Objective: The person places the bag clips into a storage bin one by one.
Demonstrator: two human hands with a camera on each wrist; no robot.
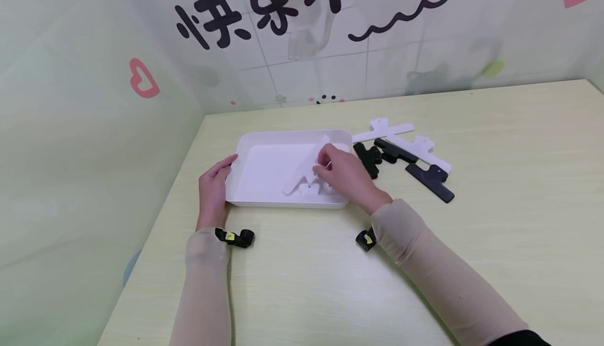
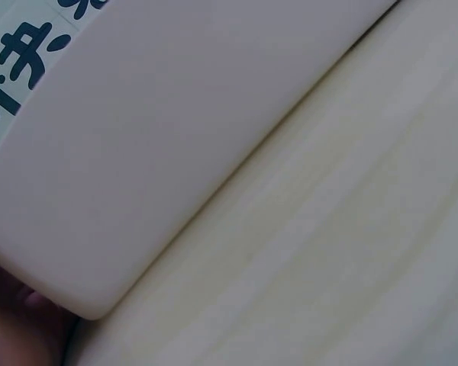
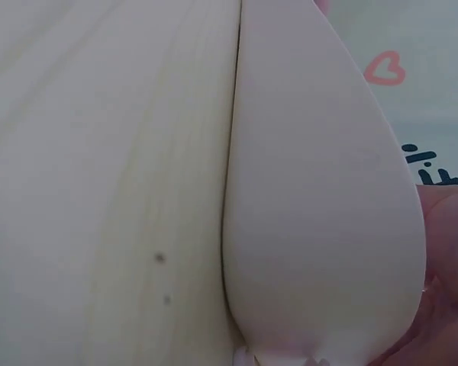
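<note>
A shallow white tray stands on the table. My left hand holds its left end, thumb on the rim; in the left wrist view the curled fingers sit at the tray's corner. My right hand reaches over the right end of the tray, with thumb and index finger pinching a white clip. Another white clip lies below it in the tray, partly covered by the hand. In the right wrist view the tray wall hides most of the hand.
Right of the tray lie two long white clips and several black clips, some overlapping. A printed cloth hangs behind the table's far edge. Small black cameras are strapped to both wrists.
</note>
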